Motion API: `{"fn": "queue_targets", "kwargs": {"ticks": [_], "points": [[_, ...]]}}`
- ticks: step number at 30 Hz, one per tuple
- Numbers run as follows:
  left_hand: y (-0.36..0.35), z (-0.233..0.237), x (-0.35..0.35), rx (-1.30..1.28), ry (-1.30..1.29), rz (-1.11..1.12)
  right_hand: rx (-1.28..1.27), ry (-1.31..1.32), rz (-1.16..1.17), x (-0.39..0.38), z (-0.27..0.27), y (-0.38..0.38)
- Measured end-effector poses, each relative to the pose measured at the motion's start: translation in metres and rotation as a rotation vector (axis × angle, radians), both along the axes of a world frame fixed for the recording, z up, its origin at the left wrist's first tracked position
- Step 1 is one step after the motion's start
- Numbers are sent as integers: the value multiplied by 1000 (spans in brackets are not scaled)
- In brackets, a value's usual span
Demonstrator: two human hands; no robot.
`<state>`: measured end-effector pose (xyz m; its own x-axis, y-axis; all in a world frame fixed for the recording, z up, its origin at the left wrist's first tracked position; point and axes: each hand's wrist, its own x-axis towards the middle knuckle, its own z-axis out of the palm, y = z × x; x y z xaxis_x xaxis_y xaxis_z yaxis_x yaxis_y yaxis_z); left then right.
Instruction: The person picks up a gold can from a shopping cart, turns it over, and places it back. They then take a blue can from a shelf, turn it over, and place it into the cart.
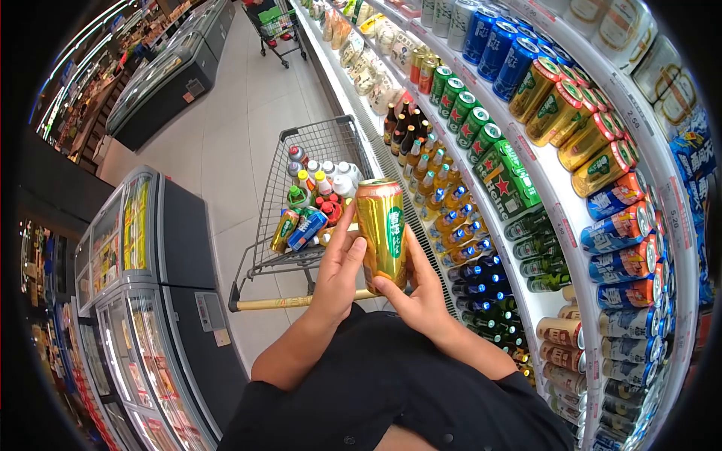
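A tall gold beer can [382, 233] with a green label stands upright between my two hands, in front of my chest. My left hand [340, 263] presses against its left side, fingers pointing up. On the other side, my right hand [412, 289] wraps the lower part, thumb across the front near the base. Just beyond the can is a wire shopping cart [259, 225]. Inside the cart lie a blue can [307, 228], another gold can [284, 231] and several bottles with white, yellow, red and green caps.
Refrigerated shelves on the right carry green cans [477, 122], blue cans [519, 59], gold cans [602, 154] and rows of bottles [451, 199]. Glass-topped freezers [188, 248] line the left. Farther up the tiled aisle [226, 143] stands a second cart [274, 30].
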<state>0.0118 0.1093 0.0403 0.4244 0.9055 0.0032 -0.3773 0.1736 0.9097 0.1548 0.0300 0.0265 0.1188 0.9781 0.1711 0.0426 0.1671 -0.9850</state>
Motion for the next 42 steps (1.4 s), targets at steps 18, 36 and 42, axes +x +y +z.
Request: {"fn": "queue_targets", "kwargs": {"ticks": [18,36,42], "points": [[3,-15,6,-27,-119,-231,3,-115,-43,11,3,-3],[7,-2,-5,-12,-54,-188,6,427,132,26,-2,1],[2,3,-3,-91,-114,-282,-16,527,172,21,0,0]]}}
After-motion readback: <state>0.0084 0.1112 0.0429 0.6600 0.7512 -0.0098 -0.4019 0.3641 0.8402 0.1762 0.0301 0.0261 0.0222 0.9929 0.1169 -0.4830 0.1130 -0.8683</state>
